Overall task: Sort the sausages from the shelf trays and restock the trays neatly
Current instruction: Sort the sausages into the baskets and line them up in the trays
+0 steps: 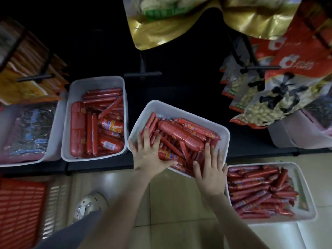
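Left hand (149, 157) and right hand (210, 172) touch sausages (181, 134)

The white trays (170, 112) present as moulded plastic, smooth, with a matt to faintly satin finish. The sausages (181, 133) are cased in red plastic film, glossy and taut. The hanging bags (161, 31) are gold foil, highly reflective and creased; the floor (170, 194) is glazed tile, smooth and shiny; the shelf (100, 164) is dark and matt.
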A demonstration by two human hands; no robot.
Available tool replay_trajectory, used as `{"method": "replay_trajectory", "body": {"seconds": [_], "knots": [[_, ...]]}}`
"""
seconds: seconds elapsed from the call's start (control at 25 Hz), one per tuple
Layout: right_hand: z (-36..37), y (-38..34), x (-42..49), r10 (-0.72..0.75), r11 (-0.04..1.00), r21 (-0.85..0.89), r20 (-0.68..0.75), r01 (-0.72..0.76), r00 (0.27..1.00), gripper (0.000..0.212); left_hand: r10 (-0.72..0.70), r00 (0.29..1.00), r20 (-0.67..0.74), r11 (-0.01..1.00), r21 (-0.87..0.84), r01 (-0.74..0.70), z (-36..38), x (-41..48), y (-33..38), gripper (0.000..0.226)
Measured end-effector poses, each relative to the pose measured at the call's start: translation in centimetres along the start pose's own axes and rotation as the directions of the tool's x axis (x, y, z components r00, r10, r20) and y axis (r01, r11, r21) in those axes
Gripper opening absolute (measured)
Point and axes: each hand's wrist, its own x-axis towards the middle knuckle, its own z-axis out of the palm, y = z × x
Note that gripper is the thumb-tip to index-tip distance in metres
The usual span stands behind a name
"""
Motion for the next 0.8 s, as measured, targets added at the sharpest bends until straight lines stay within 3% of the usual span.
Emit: {"method": "replay_trajectory", "body": {"seconds": [0.16,0.28,0.36,0.48,0.64,0.8], "knots": [[-1.2,2.1,5.4,-0.088,0.996,0.033,-0.004,0.088,0.996,0.076,-0.066,0.997,-0.048,0.994,-0.096,0.062,0.4,-0.7,1.8,0.111],[-2.5,2.5,8.6,-0.015,0.996,0.094,0.088,0.007,0.996,0.089,-0.158,0.970,-0.182,0.970,-0.212,0.119,0.0,0.1,1.4,0.111],[-2.6,1.9,9.0,0.038,0.978,0.202,0.098,-0.057,0.994,0.096,-0.252,0.956,-0.152,0.942,-0.266,0.206,-1.4,1.9,0.1,0.112],[-2.2,1.3,8.7,0.137,0.947,0.281,0.080,-0.155,0.987,0.099,-0.302,0.950,-0.082,0.944,-0.166,0.286,-3.6,4.4,-1.1,0.113],[-1.9,2.0,9.5,0.312,0.826,0.445,0.152,-0.346,0.938,0.099,-0.369,0.929,-0.011,0.925,-0.101,0.366,-4.0,4.6,-0.5,0.129],[-2.9,3.2,9.7,0.209,0.942,0.230,0.169,-0.244,0.963,0.098,-0.379,0.925,0.012,0.922,-0.087,0.378,-2.2,1.2,-0.3,0.127]]}}
